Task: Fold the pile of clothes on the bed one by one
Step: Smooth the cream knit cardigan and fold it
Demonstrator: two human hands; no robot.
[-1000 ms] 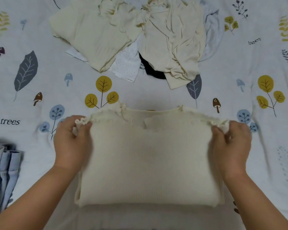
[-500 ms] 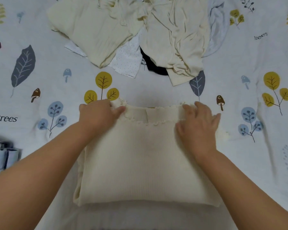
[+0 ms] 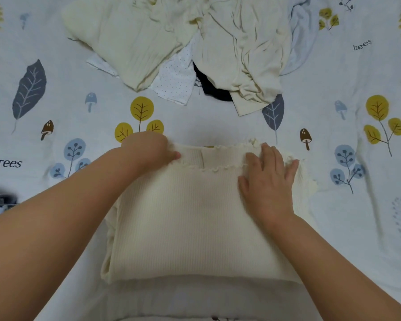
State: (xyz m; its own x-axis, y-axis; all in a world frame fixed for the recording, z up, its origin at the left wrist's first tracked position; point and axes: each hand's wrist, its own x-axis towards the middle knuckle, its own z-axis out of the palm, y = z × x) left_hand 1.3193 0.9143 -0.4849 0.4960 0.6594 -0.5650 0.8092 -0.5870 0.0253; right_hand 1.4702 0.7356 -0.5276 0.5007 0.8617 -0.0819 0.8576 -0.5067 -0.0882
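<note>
At the left edge of the bed [image 3: 56,93], low in view, a small stack of bluish folded clothes [image 3: 0,203] lies partly out of frame, which suggests some pieces are already done. Moving right, the left hand [image 3: 148,150] rests on the far left corner of the cream ribbed top [image 3: 195,223], its fingers curled down onto the frilled edge; whether they pinch the fabric or only press it cannot be told. The top lies near the bed's near edge, middle of the view, already folded into a tidy rectangle with its ruffled hems stacked along the far side. On its far right corner the right hand [image 3: 267,179] lies flat, fingers straight and slightly spread, pressing the layers down. This looks like the final smoothing of this one garment. Beyond it, toward the far edge of the bed, the pile of unfolded clothes [image 3: 183,42] waits: several crumpled cream pieces, a white dotted one, something dark underneath and a pale blue one at the right. So most of the work appears left.
</note>
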